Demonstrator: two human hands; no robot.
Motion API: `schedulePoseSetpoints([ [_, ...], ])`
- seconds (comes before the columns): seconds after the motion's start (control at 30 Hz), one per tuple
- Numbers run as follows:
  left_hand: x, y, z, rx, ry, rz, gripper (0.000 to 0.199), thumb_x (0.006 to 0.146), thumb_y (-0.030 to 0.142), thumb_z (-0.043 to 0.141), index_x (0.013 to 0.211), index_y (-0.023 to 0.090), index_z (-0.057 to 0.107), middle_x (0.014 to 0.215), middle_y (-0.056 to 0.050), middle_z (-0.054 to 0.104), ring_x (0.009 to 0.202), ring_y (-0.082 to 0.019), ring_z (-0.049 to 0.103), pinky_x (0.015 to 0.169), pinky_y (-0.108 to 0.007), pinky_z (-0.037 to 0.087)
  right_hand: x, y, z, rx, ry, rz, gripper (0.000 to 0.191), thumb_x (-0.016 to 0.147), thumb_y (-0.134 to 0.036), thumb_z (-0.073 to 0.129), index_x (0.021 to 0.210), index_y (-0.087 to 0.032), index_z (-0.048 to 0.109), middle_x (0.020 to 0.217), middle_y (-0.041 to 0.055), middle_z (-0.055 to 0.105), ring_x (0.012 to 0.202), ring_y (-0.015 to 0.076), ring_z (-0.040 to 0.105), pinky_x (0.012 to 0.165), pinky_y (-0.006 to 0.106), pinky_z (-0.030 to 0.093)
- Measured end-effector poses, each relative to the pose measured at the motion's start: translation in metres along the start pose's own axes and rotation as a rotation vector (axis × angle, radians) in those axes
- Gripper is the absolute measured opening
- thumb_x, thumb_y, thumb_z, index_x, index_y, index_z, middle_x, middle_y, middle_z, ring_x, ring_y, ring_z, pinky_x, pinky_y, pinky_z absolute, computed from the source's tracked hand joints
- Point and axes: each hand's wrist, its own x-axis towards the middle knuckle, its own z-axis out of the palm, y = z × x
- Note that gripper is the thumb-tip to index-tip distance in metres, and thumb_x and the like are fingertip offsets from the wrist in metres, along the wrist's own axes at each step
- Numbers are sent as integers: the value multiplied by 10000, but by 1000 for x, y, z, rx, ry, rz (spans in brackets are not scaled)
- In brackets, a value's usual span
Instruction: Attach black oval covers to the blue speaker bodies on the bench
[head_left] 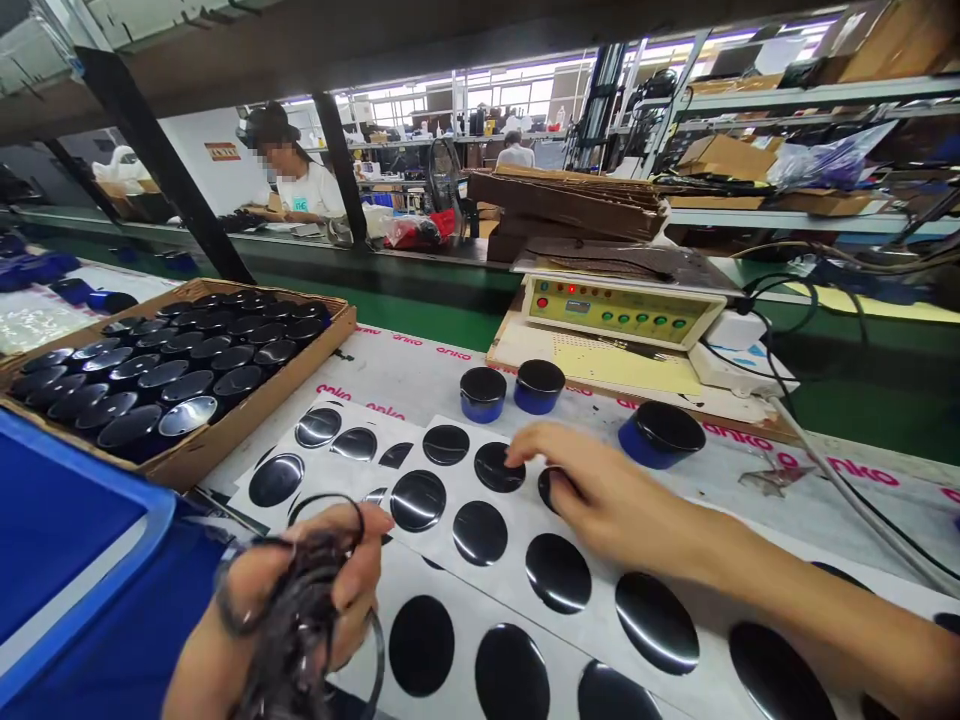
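My left hand (356, 580) is closed around a tangled bundle of thin dark rings or loops (289, 640), some hanging loose past the fingers. Out over a white sheet (461, 483) of black round discs reaches my right hand (577, 475), its thumb and forefinger apart. The forefinger tip is at the edge of one glossy black disc (496, 470), while the thumb covers part of a neighbouring one. I see nothing held in that hand. Past it stand short blue cylinders with black tops, two (483, 400) close together and one (652, 440) farther right.
A cardboard tray (341, 330) of several black-topped pieces lies at left, beside a blue bin (75, 560). Behind the sheets is a control box (622, 310) with buttons and a red light; cables run down its right. A person (315, 190) sits across the bench.
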Motion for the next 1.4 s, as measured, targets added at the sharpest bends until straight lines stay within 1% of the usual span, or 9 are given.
schedulePoseSetpoints([
  [0.1,15,-4,9,-251,-228,-84,177,842,150,548,966,87,657,596,14,551,376,-49,525,290,-85,333,35,20,31,-72,-67,-62,486,589,67,416,1006,-160,517,1018,81,576,937,230,482,809,388,449],
  [0.17,24,-11,15,-383,-270,-127,231,884,132,477,1059,60,609,642,7,542,421,-43,544,307,-78,322,46,23,46,-90,-88,-79,467,540,46,439,954,-156,513,960,77,562,876,230,457,748,376,439],
  [0.43,56,-37,5,-398,5,-213,309,979,247,358,1187,62,491,752,-28,539,500,-78,494,418,-171,426,33,12,62,-135,-135,-234,324,573,-36,504,876,-151,522,887,83,493,788,215,380,670,350,364],
  [0.67,59,-39,-1,-389,7,-232,310,960,277,435,1181,78,523,760,-28,573,528,-99,514,454,-209,438,21,21,50,-105,-145,-256,392,769,-5,407,1125,-119,525,1084,136,531,957,256,417,817,421,380],
  [0.93,61,-40,-5,-396,0,-229,308,954,262,450,1158,55,551,788,-40,619,563,-109,546,477,-223,455,32,25,49,-8,-131,-198,73,897,-180,486,954,-158,526,942,88,542,877,228,438,781,400,403],
  [1.03,62,-39,-4,-381,3,-228,307,956,266,449,1135,45,563,771,-37,625,563,-114,559,483,-232,463,35,27,48,10,-152,-204,150,958,-153,377,893,-176,511,897,74,535,849,211,436,764,376,404],
  [1.17,62,-39,-1,-358,62,-238,322,966,281,426,1142,47,560,762,-33,627,537,-108,561,471,-231,462,23,36,30,27,-227,-243,174,944,-115,367,851,-196,489,864,58,525,829,204,445,746,360,418],
  [1.27,62,-38,0,-311,85,-216,306,965,284,431,1151,80,562,778,-19,613,548,-102,560,471,-226,465,-5,52,-6,85,-227,-144,148,949,-157,384,845,-218,469,836,46,511,787,194,479,705,344,445],
  [1.4,57,-38,1,-274,-163,-214,365,903,301,534,1184,71,574,676,21,534,457,-61,473,385,-162,405,-35,57,-54,70,196,88,126,961,-297,438,853,-261,493,841,47,513,774,198,511,594,299,441],
])
